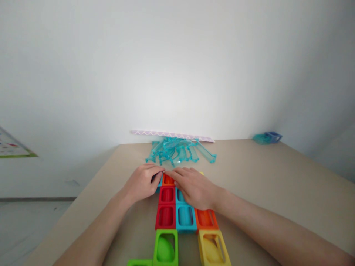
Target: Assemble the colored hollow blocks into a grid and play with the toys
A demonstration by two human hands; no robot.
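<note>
Square toy building blocks with hollow windows form a connected layout on the table in front of me. My left hand (144, 181) is closed around a blue block (160, 181) at the far left of the layout, its fingertips at the block's edge. My right hand (194, 186) lies over the far blocks, index finger and thumb against an orange block (168, 180). Its other fingertips are partly hidden. Nearer stand red blocks (166, 217), a blue block (185, 216) and another orange block (206, 218). A green block (165, 248) and a yellow block (213, 248) are closest to me.
Translucent teal plastic track pieces (177, 149) lie piled beyond my hands. A pale purple patterned strip (172, 134) rests behind them along the wall. At the far right corner sits a dark blue block (273, 137) beside a teal piece (261, 139). The beige table (266, 177) meets the wall.
</note>
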